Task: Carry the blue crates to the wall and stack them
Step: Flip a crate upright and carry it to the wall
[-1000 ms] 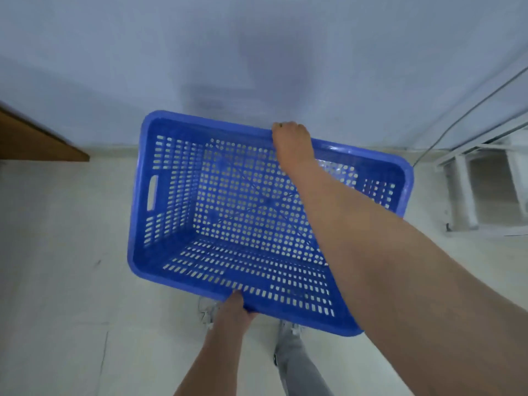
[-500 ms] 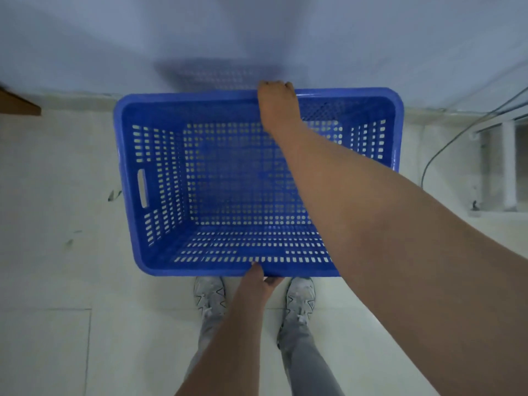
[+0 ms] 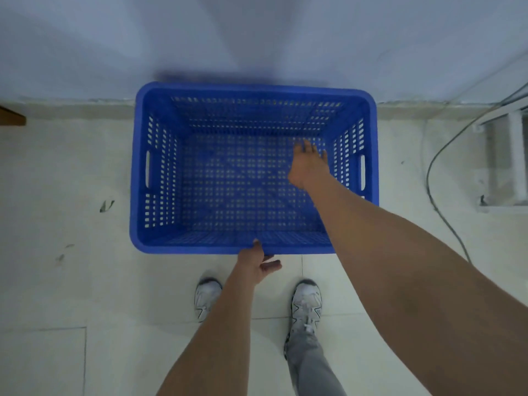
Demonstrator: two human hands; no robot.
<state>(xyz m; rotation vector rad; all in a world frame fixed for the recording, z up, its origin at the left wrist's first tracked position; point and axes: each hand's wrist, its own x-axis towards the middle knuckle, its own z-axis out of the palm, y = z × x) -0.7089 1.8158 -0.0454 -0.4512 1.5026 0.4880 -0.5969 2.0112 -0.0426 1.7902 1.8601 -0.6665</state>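
Blue crate, one unit, sitting on the floor with its far rim against the wall.

Left hand is resting at the near rim, thumb touching the edge, fingers loosened beneath it and gripping nothing. Right hand is hovering inside the crate toward its right side, fingers spread and released. Two white shoes are standing just behind the left fingers. A grey cable is trailing well to the right of the right fingers.
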